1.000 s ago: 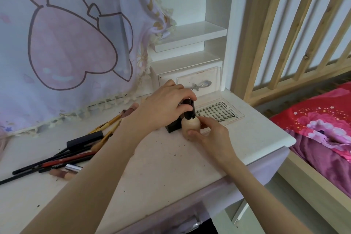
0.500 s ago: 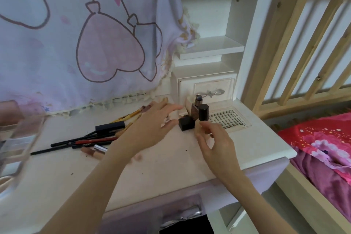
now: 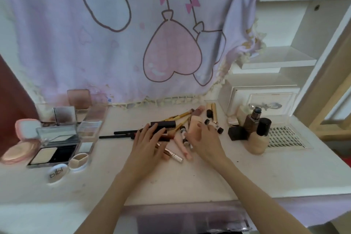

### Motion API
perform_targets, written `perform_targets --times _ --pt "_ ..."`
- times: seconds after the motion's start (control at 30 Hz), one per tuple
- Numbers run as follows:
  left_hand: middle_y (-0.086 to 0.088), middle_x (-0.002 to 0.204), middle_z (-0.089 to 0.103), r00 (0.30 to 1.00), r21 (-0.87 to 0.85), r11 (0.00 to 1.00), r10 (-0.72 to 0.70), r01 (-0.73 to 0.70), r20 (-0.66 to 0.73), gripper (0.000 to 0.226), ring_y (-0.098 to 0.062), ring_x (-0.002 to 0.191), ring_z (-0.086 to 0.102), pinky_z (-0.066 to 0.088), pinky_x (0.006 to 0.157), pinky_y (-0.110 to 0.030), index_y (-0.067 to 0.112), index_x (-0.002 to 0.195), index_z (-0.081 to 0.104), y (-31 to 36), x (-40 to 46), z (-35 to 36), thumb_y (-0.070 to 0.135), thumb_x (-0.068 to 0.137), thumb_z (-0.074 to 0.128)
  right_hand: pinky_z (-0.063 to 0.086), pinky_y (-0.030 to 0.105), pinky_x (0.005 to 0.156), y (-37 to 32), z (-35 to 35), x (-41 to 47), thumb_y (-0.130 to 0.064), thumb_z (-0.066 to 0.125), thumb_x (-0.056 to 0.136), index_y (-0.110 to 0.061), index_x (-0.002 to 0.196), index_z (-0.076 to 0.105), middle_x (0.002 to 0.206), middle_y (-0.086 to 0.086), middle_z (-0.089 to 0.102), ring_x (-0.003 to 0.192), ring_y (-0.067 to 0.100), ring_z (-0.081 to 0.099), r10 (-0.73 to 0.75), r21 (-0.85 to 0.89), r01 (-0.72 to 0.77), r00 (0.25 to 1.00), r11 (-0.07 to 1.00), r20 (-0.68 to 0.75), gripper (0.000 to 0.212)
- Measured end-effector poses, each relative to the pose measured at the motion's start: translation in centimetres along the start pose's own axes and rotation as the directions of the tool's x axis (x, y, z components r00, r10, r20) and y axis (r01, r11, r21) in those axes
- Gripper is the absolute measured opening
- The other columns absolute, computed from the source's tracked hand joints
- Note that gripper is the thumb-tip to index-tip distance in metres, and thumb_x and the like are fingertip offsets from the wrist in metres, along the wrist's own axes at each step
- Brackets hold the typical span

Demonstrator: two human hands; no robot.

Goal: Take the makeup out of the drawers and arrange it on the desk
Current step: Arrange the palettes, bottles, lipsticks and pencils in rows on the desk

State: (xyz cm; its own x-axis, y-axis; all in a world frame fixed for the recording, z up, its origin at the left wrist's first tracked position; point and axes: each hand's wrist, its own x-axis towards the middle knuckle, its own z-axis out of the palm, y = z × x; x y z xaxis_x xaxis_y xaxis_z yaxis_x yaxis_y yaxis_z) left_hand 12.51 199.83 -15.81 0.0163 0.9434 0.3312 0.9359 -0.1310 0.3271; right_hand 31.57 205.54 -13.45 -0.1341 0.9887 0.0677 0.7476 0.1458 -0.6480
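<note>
A loose pile of makeup pencils, brushes and tubes (image 3: 176,131) lies in the middle of the white desk (image 3: 190,176). My left hand (image 3: 148,143) rests flat on the pile's left side, straight fingers over a black tube (image 3: 165,124). My right hand (image 3: 206,141) is on the pile's right side, fingers bent over a peach tube (image 3: 195,122) and pink tubes; blur hides whether it grips them. Further right stand a beige foundation bottle with a black cap (image 3: 257,141), a brown bottle (image 3: 251,121) and a black cube (image 3: 237,133).
Open palettes and compacts (image 3: 57,138), a pink compact (image 3: 20,151) and a white round jar (image 3: 57,173) sit at the desk's left. A lash tray (image 3: 284,137) lies before the small drawer (image 3: 266,100). A desk drawer (image 3: 190,218) stands open below. A printed cloth (image 3: 133,34) hangs behind.
Both hands have left the bottles at the right and moved left onto the pile of pencils and tubes. My view has swung left, bringing the palettes into sight.
</note>
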Motion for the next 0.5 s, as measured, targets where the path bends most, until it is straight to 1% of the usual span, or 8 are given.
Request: perform_targets --times 0.03,0.1,0.2,0.27,0.33,0.37,0.43,0.5 --pt "0.002 0.154 0.017 1.000 0.023 1.000 -0.008 0.007 0.021 0.047 -0.016 0.143 0.001 -0.005 0.115 -0.034 0.028 0.142 0.030 -0.3 -0.2 0.4 0.036 0.096 0.038 0.035 0.035 0.100 -0.3 0.4 0.4 -0.054 0.052 0.085 -0.014 0.138 0.035 0.140 0.011 0.036 0.128 0.026 0.035 0.037 -0.024 -0.037 0.999 0.999 0.002 0.069" --pt "0.005 0.155 0.014 0.998 0.071 0.997 -0.010 0.006 0.059 0.047 -0.013 0.143 -0.004 -0.011 0.114 -0.034 0.032 0.143 0.026 -0.5 -0.3 1.0 0.041 0.097 0.030 0.037 0.039 0.099 -0.8 1.0 0.9 -0.055 0.051 0.085 -0.012 0.136 0.035 0.137 0.013 0.037 0.127 0.028 0.034 0.076 -0.097 -0.077 0.997 0.992 -0.010 0.069" --pt "0.008 0.155 0.012 0.996 0.140 0.990 -0.010 -0.002 0.084 0.048 -0.011 0.143 -0.006 -0.014 0.113 -0.035 0.034 0.144 0.022 -0.8 -0.2 1.4 0.046 0.097 0.020 0.038 0.040 0.099 -1.1 1.2 1.5 -0.044 0.051 0.088 -0.008 0.134 0.036 0.135 0.016 0.040 0.125 0.031 0.036 0.126 -0.153 -0.129 0.992 0.980 -0.027 0.061" --pt "0.009 0.155 0.011 0.996 0.180 0.984 -0.014 -0.002 0.086 0.049 -0.010 0.143 -0.006 -0.015 0.113 -0.035 0.035 0.144 0.020 -1.0 -0.2 1.5 0.047 0.097 0.016 0.042 0.040 0.094 -0.9 1.0 1.6 -0.037 0.050 0.089 -0.005 0.127 0.042 0.127 0.014 0.047 0.118 0.030 0.042 0.119 -0.191 -0.126 0.992 0.974 -0.046 0.050" --pt "0.010 0.155 0.011 0.995 0.192 0.981 -0.025 0.006 0.094 0.049 -0.010 0.142 -0.006 -0.016 0.112 -0.034 0.035 0.144 0.020 -1.2 -0.1 1.6 0.047 0.096 0.016 0.046 0.038 0.087 -0.5 1.0 1.5 -0.032 0.045 0.093 -0.005 0.116 0.050 0.117 0.012 0.055 0.109 0.028 0.049 0.063 -0.227 -0.082 0.994 0.970 -0.089 0.036" --pt "0.010 0.155 0.011 0.995 0.192 0.981 -0.028 0.009 0.098 0.049 -0.010 0.143 -0.006 -0.017 0.112 -0.034 0.035 0.144 0.020 -1.2 -0.1 1.6 0.047 0.096 0.016 0.046 0.036 0.085 -0.3 1.0 1.4 -0.030 0.041 0.095 -0.005 0.112 0.053 0.114 0.012 0.057 0.106 0.027 0.050 0.035 -0.234 -0.061 0.993 0.970 -0.115 0.033" --pt "0.010 0.155 0.012 0.995 0.180 0.984 -0.024 0.006 0.101 0.049 -0.010 0.143 -0.005 -0.017 0.111 -0.034 0.035 0.144 0.020 -1.1 -0.1 1.5 0.047 0.096 0.016 0.046 0.033 0.082 0.2 0.8 1.2 -0.026 0.038 0.097 -0.005 0.112 0.054 0.113 0.012 0.058 0.104 0.026 0.052 0.009 -0.217 -0.042 0.988 0.975 -0.151 0.031" --pt "0.009 0.155 0.013 0.994 0.160 0.987 -0.021 0.004 0.109 0.049 -0.009 0.142 -0.005 -0.018 0.111 -0.034 0.035 0.144 0.021 -1.0 -0.2 1.3 0.046 0.097 0.017 0.041 0.023 0.074 0.4 0.4 1.0 -0.022 0.039 0.097 -0.005 0.117 0.053 0.113 0.011 0.058 0.099 0.024 0.053 0.030 -0.123 -0.052 0.985 0.991 -0.170 0.029"
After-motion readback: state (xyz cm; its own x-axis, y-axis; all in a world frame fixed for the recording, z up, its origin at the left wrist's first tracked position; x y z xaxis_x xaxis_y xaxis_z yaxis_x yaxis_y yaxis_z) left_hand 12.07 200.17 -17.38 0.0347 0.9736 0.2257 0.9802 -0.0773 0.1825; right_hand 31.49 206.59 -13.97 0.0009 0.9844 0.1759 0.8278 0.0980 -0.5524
